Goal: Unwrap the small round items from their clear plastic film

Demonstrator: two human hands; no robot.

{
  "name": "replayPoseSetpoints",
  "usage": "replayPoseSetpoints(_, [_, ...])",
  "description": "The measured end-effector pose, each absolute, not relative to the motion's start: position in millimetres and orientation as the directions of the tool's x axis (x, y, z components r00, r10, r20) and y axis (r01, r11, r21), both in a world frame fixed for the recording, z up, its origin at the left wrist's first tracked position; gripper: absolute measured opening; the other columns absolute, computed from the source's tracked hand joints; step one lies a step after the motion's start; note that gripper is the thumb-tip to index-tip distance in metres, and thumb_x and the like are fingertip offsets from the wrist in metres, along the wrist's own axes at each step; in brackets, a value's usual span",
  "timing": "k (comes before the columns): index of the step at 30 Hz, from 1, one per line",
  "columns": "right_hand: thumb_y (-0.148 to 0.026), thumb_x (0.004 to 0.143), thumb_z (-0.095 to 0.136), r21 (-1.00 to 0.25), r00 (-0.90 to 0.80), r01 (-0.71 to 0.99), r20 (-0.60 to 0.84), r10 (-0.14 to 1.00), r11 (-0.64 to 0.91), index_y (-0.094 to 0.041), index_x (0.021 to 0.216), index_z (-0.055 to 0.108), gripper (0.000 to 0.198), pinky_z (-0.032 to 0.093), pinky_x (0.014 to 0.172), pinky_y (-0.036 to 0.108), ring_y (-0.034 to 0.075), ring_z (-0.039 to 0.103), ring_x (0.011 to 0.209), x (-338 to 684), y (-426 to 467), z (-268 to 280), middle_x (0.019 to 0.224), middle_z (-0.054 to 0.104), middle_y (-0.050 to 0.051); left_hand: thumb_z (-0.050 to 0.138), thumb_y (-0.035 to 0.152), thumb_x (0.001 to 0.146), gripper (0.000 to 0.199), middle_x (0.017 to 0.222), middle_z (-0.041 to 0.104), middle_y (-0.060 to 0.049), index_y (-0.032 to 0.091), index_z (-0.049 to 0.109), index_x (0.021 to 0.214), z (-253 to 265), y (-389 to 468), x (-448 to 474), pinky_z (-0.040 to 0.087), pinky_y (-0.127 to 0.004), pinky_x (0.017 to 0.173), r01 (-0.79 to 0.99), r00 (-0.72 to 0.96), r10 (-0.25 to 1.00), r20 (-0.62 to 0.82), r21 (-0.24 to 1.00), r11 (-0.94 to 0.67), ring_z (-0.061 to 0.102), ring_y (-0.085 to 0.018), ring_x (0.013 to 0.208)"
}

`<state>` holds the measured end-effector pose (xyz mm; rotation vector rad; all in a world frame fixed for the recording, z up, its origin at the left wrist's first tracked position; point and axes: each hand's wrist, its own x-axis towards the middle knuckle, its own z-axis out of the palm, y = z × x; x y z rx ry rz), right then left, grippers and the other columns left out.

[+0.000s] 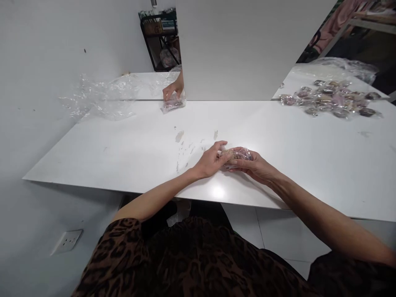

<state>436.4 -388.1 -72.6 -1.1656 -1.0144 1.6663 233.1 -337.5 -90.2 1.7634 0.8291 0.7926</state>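
Over the white table, my left hand and my right hand are both closed around a small clear plastic packet. Its contents look brownish and purple, but fingers and glare on the film hide what they are. My left thumb and fingers pinch the packet's left end. The right hand's fingers wrap its right side, thumb toward me. Both forearms rest near the front edge of the table.
Several similar wrapped packets are heaped at the back right. Crumpled clear plastic lies at the back left. Beside the upright white panel, another person's hand touches a wrapped packet. A black shelf stands beyond.
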Motion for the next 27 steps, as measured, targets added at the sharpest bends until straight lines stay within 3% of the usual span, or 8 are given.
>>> replayPoseSetpoints(3, [-0.033,0.071,0.095,-0.92,-0.175,-0.263,-0.249,0.952,-0.289,-0.025,0.103,0.075,0.039,0.062,0.099,0.046,0.024,0.073,0.103,428,-388,-74,0.106,0.078,0.005,0.066,0.048,0.098,0.032,0.109,0.069,-0.009,0.021,0.058,0.112,-101,-334,241,0.054,-0.025,0.057,0.101,0.476,0.874,0.097,0.981,-0.163,0.063,-0.01,0.069])
replayPoseSetpoints(6, [-0.038,0.069,0.096,-0.891,-0.078,-0.36,-0.266,0.961,-0.276,-0.025,0.1,0.073,0.04,0.061,0.103,0.044,0.023,0.073,0.105,425,-388,-76,0.104,0.077,0.004,0.065,0.048,0.099,0.03,0.105,0.066,-0.007,0.021,0.056,0.11,-105,-328,236,0.053,-0.023,0.053,0.078,0.396,0.911,0.112,0.985,-0.155,0.061,-0.009,0.066])
replayPoseSetpoints(10, [-0.042,0.067,0.097,-0.927,-0.095,-0.284,-0.227,0.969,-0.245,-0.028,0.098,0.071,0.043,0.062,0.087,0.039,0.021,0.072,0.094,421,-390,-78,0.1,0.076,0.002,0.054,0.053,0.104,0.04,0.127,0.068,-0.013,0.022,0.053,0.129,-100,-331,239,0.057,-0.026,0.057,0.132,0.51,0.854,0.105,0.971,-0.199,0.061,-0.008,0.063])
replayPoseSetpoints(15, [-0.041,0.065,0.098,-0.953,-0.13,-0.119,-0.262,0.956,-0.277,-0.025,0.094,0.074,0.041,0.058,0.073,0.038,0.022,0.07,0.075,434,-395,-78,0.083,0.074,0.002,0.04,0.06,0.107,0.061,0.16,0.05,-0.022,0.033,0.031,0.16,-97,-341,251,0.062,-0.034,0.068,0.157,0.696,0.716,0.062,0.959,-0.236,0.069,-0.013,0.073])
replayPoseSetpoints(18, [-0.036,0.058,0.1,-0.93,0.059,-0.16,-0.344,0.937,-0.331,-0.023,0.089,0.075,0.042,0.057,0.067,0.036,0.022,0.071,0.075,463,-383,-82,0.086,0.077,0.004,0.047,0.057,0.105,0.063,0.166,0.041,-0.021,0.032,0.032,0.161,-101,-335,250,0.063,-0.037,0.076,0.177,0.657,0.747,0.097,0.944,-0.278,0.072,-0.017,0.086])
replayPoseSetpoints(22, [-0.026,0.065,0.091,-0.943,0.335,-0.11,-0.334,0.881,-0.316,-0.019,0.077,0.072,0.024,0.047,0.047,0.029,0.014,0.058,0.058,529,-322,-83,0.069,0.067,0.002,0.052,0.047,0.104,0.052,0.153,0.053,-0.017,0.028,0.045,0.152,-110,-321,240,0.061,-0.038,0.08,0.227,0.53,0.832,0.161,0.919,-0.322,0.069,-0.015,0.083])
replayPoseSetpoints(25, [-0.02,0.079,0.078,-0.959,0.604,0.055,-0.191,0.774,-0.279,-0.021,0.075,0.062,0.016,0.052,0.055,0.033,0.015,0.053,0.059,583,-252,-71,0.065,0.057,0.001,0.054,0.037,0.103,0.043,0.141,0.06,-0.013,0.027,0.053,0.144,-115,-315,236,0.06,-0.038,0.083,0.266,0.481,0.858,0.183,0.901,-0.342,0.067,-0.013,0.08])
replayPoseSetpoints(27, [-0.027,0.089,0.069,-0.967,0.651,0.134,-0.079,0.755,-0.217,-0.023,0.091,0.064,0.007,0.059,0.068,0.04,0.02,0.058,0.072,611,-209,-64,0.073,0.06,0.003,0.054,0.034,0.102,0.041,0.139,0.061,-0.012,0.027,0.054,0.142,-116,-314,236,0.059,-0.038,0.083,0.271,0.48,0.86,0.175,0.903,-0.335,0.068,-0.013,0.079])
